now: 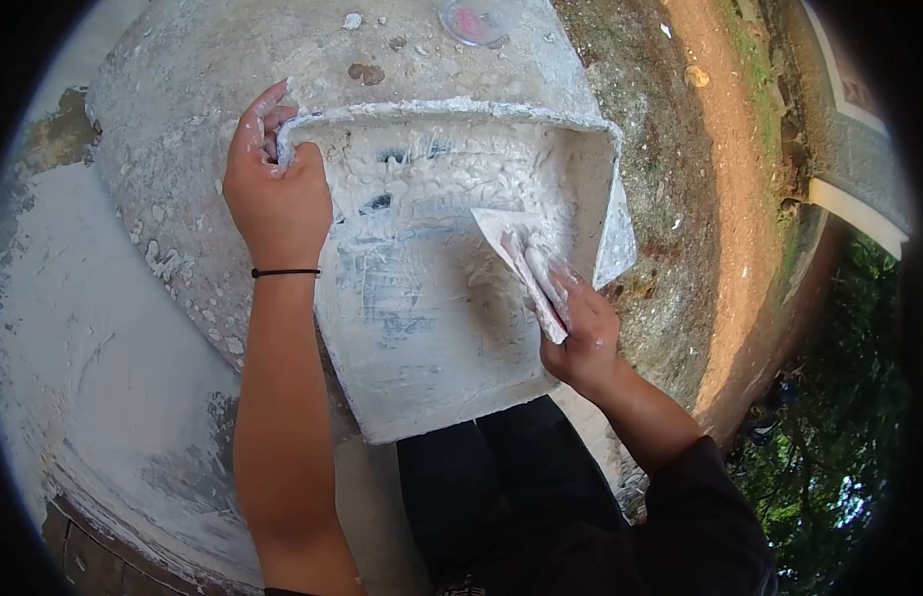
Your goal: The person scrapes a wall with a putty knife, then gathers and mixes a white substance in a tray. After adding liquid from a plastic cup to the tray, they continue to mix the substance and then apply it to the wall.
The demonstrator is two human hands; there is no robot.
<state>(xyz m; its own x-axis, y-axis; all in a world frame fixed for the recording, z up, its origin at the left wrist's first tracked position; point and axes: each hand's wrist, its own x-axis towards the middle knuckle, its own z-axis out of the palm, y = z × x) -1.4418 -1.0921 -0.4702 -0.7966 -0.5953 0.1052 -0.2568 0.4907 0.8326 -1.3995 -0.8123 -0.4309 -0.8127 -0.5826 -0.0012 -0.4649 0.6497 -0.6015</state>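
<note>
A rectangular tub (451, 407), its walls crusted with white, tilts in front of my legs. Wet white plaster (451, 174) lies thickest along its far side, while smeared streaks show the darker bottom nearer me. My left hand (280, 184) grips the tub's far left corner, thumb over the rim and fingers outside. In my right hand (585, 333) is a plaster-coated flat scraper (511, 238), held inside the tub at its right half. White smears cover the fingers of both hands.
Under the tub is a pale, splattered concrete surface (183, 119). A clear round plastic piece with pink on it (474, 20) lies at the far edge. Brown soil (724, 298) runs along the right, with a wall (858, 129) beyond. Whitish smooth floor (94, 328) spreads at left.
</note>
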